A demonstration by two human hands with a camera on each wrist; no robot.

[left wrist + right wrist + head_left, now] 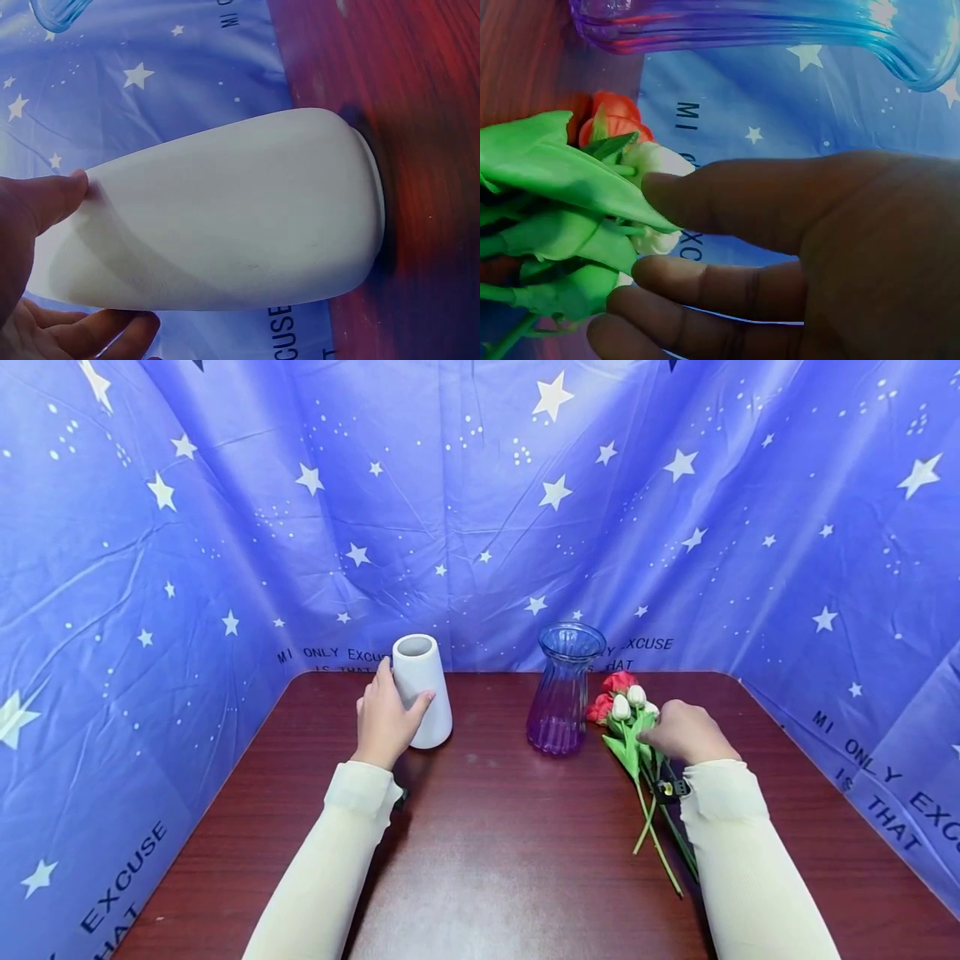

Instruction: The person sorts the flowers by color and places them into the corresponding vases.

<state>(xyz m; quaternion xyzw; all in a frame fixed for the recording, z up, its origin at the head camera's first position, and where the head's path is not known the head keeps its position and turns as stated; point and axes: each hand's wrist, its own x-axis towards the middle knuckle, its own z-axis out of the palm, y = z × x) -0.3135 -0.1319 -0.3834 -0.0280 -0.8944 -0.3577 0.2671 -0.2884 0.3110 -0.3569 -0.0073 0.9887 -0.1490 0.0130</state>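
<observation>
L hand (387,717) gripping wht vase (240,210), R hand (690,732) spread at flwrs (633,745)

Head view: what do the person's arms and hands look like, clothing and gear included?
Long, pale cream sleeves end in wide cuffs. The left hand and right hand are ungloved. A small black device shows beneath the right cuff.
</observation>
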